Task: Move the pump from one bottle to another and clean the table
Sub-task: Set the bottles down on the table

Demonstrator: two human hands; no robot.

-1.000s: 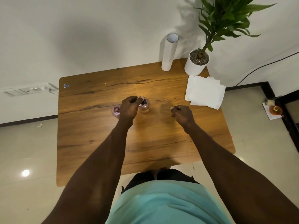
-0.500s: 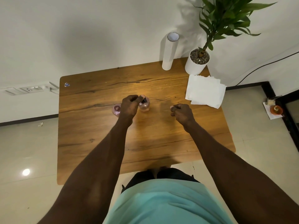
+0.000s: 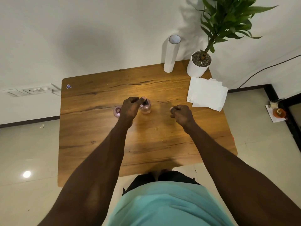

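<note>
Left hand (image 3: pixel 130 107) pinching dark pump (image 3: pixel 145 101) atop pink bottle (image 3: pixel 145 108) at frame centre, right hand (image 3: pixel 182 115) hovering right, fingers curling on nothing

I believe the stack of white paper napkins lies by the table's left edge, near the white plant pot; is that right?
Not quite: the head view shows the stack of white paper napkins by the right edge of the wooden table, near the white plant pot.
</note>
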